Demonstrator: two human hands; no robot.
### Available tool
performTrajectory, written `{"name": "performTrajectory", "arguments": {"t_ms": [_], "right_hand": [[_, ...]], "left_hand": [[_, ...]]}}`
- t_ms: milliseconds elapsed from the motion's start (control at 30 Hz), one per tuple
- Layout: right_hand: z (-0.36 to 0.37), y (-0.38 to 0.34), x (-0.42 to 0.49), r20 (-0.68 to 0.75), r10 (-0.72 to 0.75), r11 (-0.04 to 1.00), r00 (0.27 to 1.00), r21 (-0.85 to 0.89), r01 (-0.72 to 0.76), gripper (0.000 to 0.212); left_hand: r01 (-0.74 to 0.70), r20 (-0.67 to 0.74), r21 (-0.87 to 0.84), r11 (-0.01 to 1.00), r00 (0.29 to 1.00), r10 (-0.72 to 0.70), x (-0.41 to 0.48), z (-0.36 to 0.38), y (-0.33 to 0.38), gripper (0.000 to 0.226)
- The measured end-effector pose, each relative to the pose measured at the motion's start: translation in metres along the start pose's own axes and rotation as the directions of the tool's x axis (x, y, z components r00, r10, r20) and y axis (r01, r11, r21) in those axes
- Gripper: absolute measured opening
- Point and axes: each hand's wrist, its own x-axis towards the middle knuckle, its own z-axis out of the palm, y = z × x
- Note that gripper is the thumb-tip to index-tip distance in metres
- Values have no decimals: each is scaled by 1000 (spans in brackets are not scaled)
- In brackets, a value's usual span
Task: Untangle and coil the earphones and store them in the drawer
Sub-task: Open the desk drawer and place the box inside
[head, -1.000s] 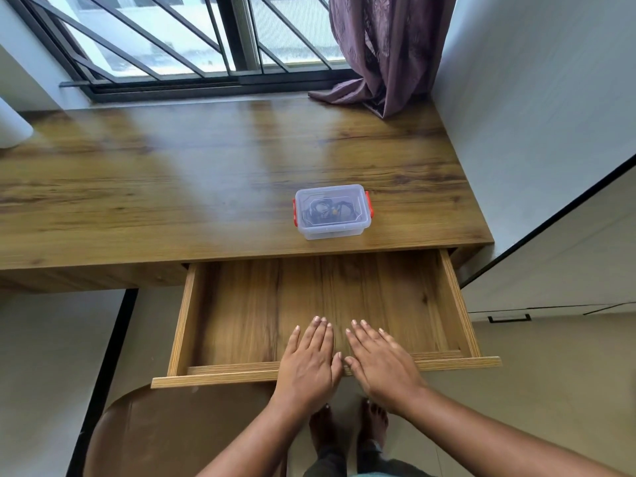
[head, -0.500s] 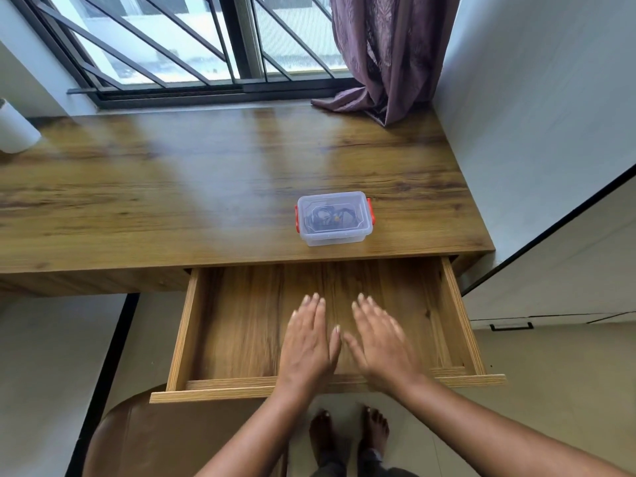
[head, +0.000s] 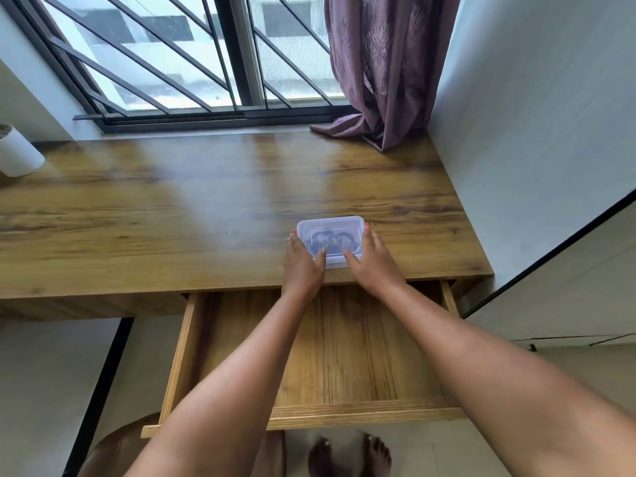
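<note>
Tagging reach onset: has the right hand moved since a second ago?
Yes: right hand went forward from the drawer front edge to the clear box on the desk.

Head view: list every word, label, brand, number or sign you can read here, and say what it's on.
No readable text anywhere in this view.
On the clear plastic box with orange clips, the lid shows only faint raised outlines and no legible lettering.
On the white cylinder at the left edge, no print is visible.
</note>
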Motion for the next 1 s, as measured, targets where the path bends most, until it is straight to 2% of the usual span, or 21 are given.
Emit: {"name": "performTrajectory", "arguments": {"t_ms": [200, 433, 567, 767, 1000], "right_hand": [[7, 1, -29, -73, -59, 998, 996, 22, 61, 81], [38, 17, -125, -205, -154, 984, 967, 62, 170, 81], [61, 31, -158, -103, -105, 989, 989, 94, 115, 84], [81, 43, -151, 109, -2, 999, 994, 46, -3, 81], [89, 49, -135, 224, 50, 999, 973, -24, -46, 77]], "left_hand": [[-1, -55, -63, 998, 998, -2, -29, -2, -4, 75], [16, -126, -187, 982, 991, -40, -121, -1, -43, 68], [104, -67, -165, 981, 991, -116, -152, 4, -71, 71], [208, 60, -54, 977, 977, -205, -145, 11, -98, 67], [223, 123, 63, 973, 965, -230, -127, 18, -115, 71]]}}
